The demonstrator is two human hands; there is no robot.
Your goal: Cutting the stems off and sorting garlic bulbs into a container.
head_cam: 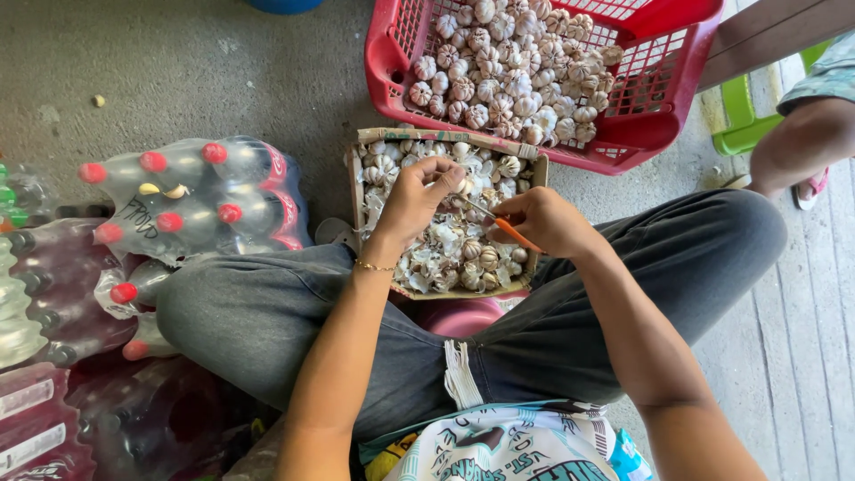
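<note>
Left hand [417,198] holds a garlic bulb [464,185] pinched between thumb and fingertips, above the cardboard box [358,191] that lies between the person's knees. Right hand [545,221] is closed around a small knife with an orange handle [515,233], and the thin blade points left toward the bulb, very near it or touching it; I cannot tell which. The step in hand seems to be trimming the bulb, cutting away root or dry skin, so the next move calls for a short, careful cut with the fingers of the left hand kept off the blade's path. The box under both hands is full of papery skins and some bulbs. Farther away, just behind the box, stands a red plastic basket [387,76] heaped with garlic bulbs. On the left lie shrink-wrapped packs of bottles with red caps [191,200]. At the far right, another person's arm [802,142] is partly seen.
</note>
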